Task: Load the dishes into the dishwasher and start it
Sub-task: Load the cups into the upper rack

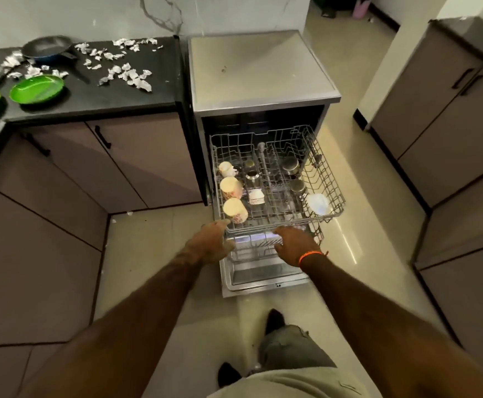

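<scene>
The dishwasher (263,70) stands open with its door (266,280) folded down to the floor. Its upper rack (330,179) is pulled out and holds patterned cups (230,187), steel tumblers (289,165), a small white dish (256,196) and a white bowl (318,203). My left hand (208,244) touches the rack's front left corner with fingers stretched out. My right hand (293,245) rests against the front rail, fingers relaxed. The lower rack (251,249) shows beneath, partly hidden by my hands.
On the black counter (137,93) to the left lie two green plates (37,89), a dark frying pan (49,48) and several crumpled foil scraps (125,73). Brown cabinets (450,124) line the right side. My feet stand on the tiled floor (154,254) before the door.
</scene>
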Demonstrator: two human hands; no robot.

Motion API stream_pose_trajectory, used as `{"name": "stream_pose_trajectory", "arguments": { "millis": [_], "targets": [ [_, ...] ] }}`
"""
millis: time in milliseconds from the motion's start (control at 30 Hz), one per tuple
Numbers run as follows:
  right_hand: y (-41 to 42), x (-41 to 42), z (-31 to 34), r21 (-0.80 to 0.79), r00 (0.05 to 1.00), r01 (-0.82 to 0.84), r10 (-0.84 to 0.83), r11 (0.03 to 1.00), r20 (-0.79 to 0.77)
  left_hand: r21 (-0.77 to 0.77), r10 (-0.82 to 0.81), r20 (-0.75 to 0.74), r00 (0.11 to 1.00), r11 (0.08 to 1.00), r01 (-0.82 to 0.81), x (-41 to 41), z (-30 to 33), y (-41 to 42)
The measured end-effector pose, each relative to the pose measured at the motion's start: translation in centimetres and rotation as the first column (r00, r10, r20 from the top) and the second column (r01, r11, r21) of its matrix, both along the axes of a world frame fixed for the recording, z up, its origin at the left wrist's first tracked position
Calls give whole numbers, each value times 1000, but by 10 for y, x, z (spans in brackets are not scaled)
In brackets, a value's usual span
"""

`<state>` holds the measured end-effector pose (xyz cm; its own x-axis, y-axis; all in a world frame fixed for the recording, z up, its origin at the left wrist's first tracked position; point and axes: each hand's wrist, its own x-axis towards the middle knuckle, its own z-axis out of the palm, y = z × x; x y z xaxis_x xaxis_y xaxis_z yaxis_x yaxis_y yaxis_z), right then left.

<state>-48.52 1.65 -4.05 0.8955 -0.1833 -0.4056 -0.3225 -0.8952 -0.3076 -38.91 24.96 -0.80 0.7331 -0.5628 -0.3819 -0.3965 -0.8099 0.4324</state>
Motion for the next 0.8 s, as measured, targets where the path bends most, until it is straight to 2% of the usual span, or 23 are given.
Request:
{"name": "stream_pose_trajectory", "arguments": {
  "millis": [167, 333, 600, 800],
  "targets": [
    [-47, -39, -10, 59, 998, 68, -68, 996, 1, 13, -8, 2, 1000, 1000, 7, -26, 1, -54],
    [-104, -52, -7, 53, 998, 62, -62, 997, 1, 33, 15, -17, 1000, 999, -14, -40, -10, -107],
    [-197, -40, -8, 40, 1000, -20, 20, 999, 2, 62, 161, -51, 986, 986, -158, -60, -46, -166],
    [-221, -17, -16, 11, 994, -103, 103, 995, 23, 111, 175, -58, 983, 980, -168, -69, -66, -180]
  ]
}}
